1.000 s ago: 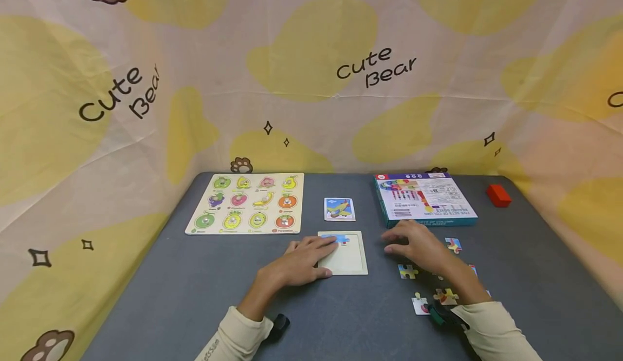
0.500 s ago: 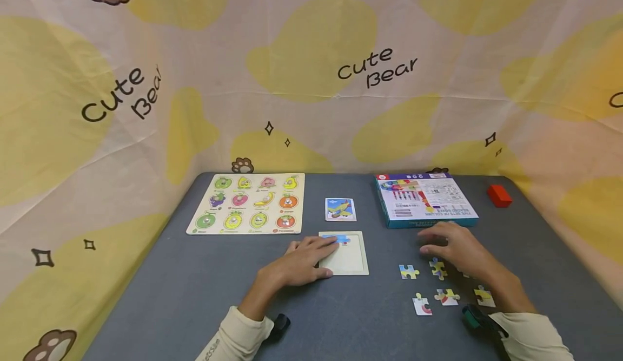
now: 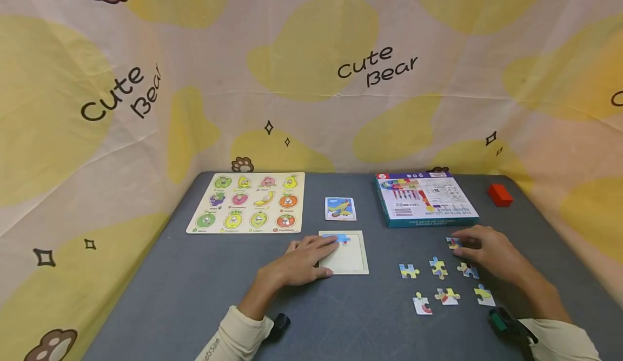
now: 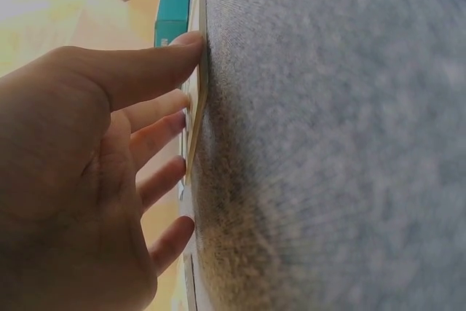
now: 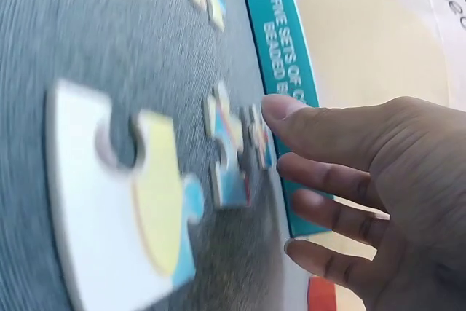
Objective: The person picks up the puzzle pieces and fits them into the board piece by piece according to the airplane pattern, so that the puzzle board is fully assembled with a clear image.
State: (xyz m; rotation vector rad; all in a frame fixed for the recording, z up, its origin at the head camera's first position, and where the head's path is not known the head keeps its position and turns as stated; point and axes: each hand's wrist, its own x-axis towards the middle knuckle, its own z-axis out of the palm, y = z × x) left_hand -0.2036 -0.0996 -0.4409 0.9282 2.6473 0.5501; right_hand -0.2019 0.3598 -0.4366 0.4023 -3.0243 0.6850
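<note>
My left hand lies across the left side of a small cream puzzle tray, fingers over its inner face and thumb at its near edge. A blue strip of fitted puzzle shows along the tray's top, partly hidden under the fingers. My right hand is at a small jigsaw piece, thumb and forefinger spread to either side of it. In the right wrist view this piece lies flat by the thumb tip. Closest to that hand otherwise is another jigsaw piece.
Several loose jigsaw pieces lie right of the tray. Behind it sits an airplane picture card. A fruit board stands back left, a flat teal-sided box back right, with a red block beyond it.
My right hand has moved right, from beside the tray across to the jigsaw piece near the box, uncovering other pieces. The left hand has stayed on the tray.
</note>
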